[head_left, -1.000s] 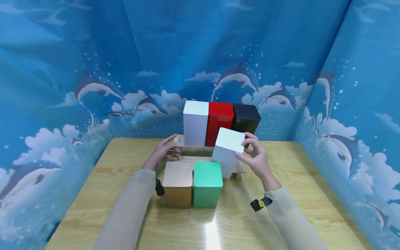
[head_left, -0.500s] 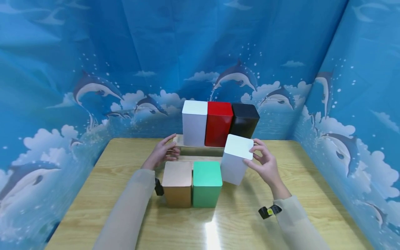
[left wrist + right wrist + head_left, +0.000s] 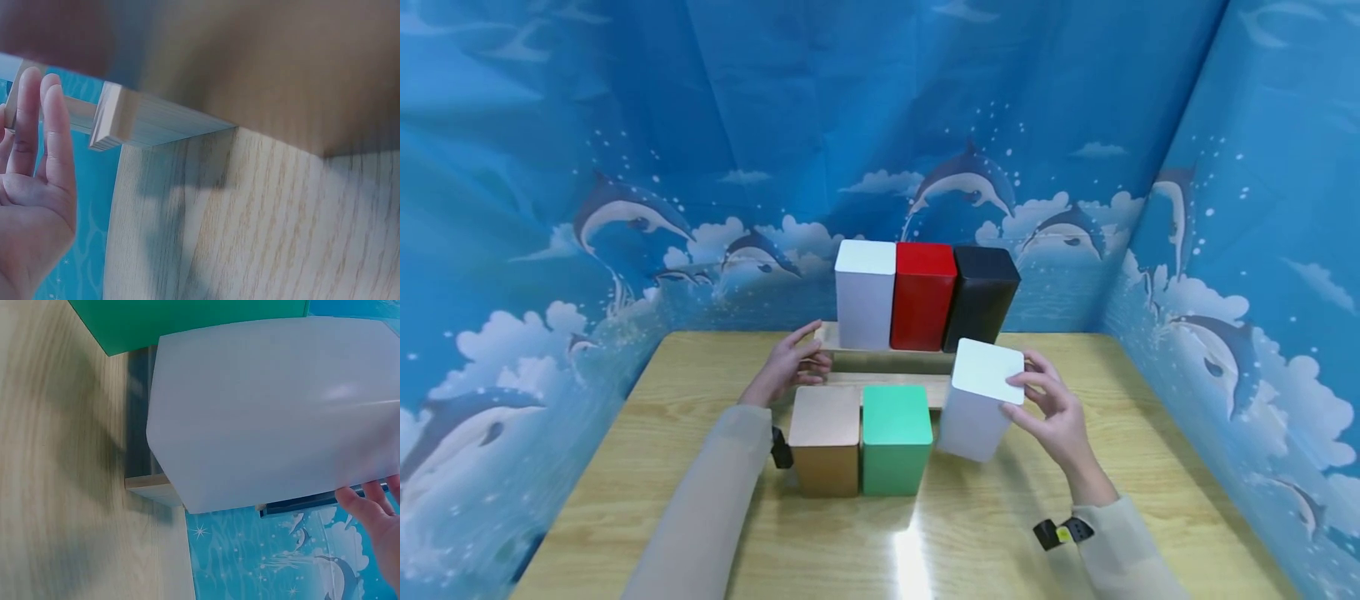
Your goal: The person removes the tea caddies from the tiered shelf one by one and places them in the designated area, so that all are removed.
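My right hand [image 3: 1056, 417] grips a white rectangular box [image 3: 976, 425] by its upper right side, fingers behind and thumb in front. The box is tilted, right of the green box [image 3: 897, 442]. In the right wrist view, the white box [image 3: 269, 412] fills the middle and fingertips rest along its edge. My left hand [image 3: 786, 367] lies at the left end of the wooden stepped rack [image 3: 827, 336]. Its fingers [image 3: 57, 137] look straight in the left wrist view, touching or close to a strip of wood. Whether they press it I cannot tell.
A second white box [image 3: 865, 300], a red box [image 3: 922, 300] and a black box [image 3: 981, 292] stand side by side on the upper step. A brown box [image 3: 825, 458] stands beside the green one in front. Behind the table [image 3: 700, 500] hangs a blue dolphin backdrop [image 3: 760, 108].
My right hand has moved the white box to the right and toward me, away from the front of the red and black boxes. My left hand has stayed at the rack's left end.
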Demonstrator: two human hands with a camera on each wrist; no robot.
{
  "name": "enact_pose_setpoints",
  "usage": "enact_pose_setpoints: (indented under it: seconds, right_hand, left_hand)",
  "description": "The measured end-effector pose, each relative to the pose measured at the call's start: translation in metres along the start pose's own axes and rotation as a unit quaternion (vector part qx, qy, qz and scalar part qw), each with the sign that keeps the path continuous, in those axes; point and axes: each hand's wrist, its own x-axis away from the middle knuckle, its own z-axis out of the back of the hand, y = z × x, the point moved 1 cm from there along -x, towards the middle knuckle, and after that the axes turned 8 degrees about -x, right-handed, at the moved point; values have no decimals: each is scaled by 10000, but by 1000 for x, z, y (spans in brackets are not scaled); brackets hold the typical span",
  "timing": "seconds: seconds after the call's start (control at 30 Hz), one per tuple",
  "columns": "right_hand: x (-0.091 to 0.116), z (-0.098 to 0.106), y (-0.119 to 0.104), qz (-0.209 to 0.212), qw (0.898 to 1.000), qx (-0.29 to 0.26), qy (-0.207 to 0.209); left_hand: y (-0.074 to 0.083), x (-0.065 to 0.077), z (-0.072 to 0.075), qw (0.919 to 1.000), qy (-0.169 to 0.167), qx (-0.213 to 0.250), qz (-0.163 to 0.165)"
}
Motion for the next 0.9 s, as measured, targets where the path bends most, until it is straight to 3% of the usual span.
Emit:
enact_pose_setpoints:
  seconds: [0.4, 0.53, 0.77, 0.9]
  right_hand:
    - [21, -4, -8, 584, 9970, -16, -510]
    - [26, -7, -2, 563, 9969, -35, -544]
    - [32, -13, 6, 78, 9986, 162, -490]
    - [33, -17, 9, 87, 9983, 95, -562]
  left_hand:
    - [-1, 1, -1, 10000, 36, 14, -38]
    - [0, 1, -1, 10000, 72, -6, -24]
    - [0, 1, -2, 9999, 113, -19, 68]
    - [1, 1, -2, 9999, 145, -25, 77]
